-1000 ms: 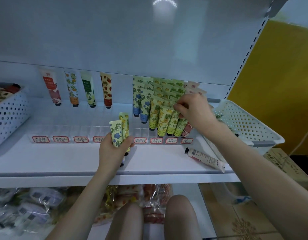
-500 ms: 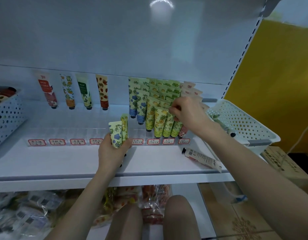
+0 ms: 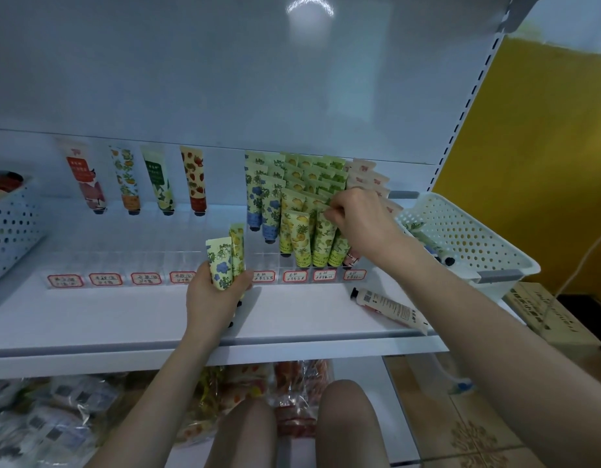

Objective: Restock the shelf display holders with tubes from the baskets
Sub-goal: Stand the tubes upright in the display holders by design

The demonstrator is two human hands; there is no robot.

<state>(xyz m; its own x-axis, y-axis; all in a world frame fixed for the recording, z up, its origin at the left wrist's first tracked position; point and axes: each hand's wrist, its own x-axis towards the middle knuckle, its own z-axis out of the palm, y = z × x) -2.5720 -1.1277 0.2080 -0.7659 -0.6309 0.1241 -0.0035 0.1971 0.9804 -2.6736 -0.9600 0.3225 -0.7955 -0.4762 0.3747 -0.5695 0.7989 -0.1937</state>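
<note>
White shelf [image 3: 89,319] under a bright back panel, and I'm watching the right end of the clear holder [image 3: 150,261], where the rows are packed tight. The right hand [image 3: 363,224] has its fingertips pinched on the crimped top of a green tube [image 3: 322,238] in the front row. I can't see from here whether its cap is seated in the slot. The left hand [image 3: 214,298] is wrapped round a blue-flowered tube [image 3: 219,265] with a yellow tube [image 3: 237,244] tucked behind it, both upright just in front of the labels.

Now the worry: those rows lean on each other, so a sideways shove on the green one could, I reckon, fan its neighbours over like dominoes. Two tubes in one fist is a loose hold too; shift the thumb and the back one may slide out. Watch that white tube [image 3: 390,305] lying loose near the shelf's front lip, just beside the right forearm: one brush and it rolls off. And the right basket [image 3: 461,238] looks to overhang the shelf end, so an elbow could tip it
</note>
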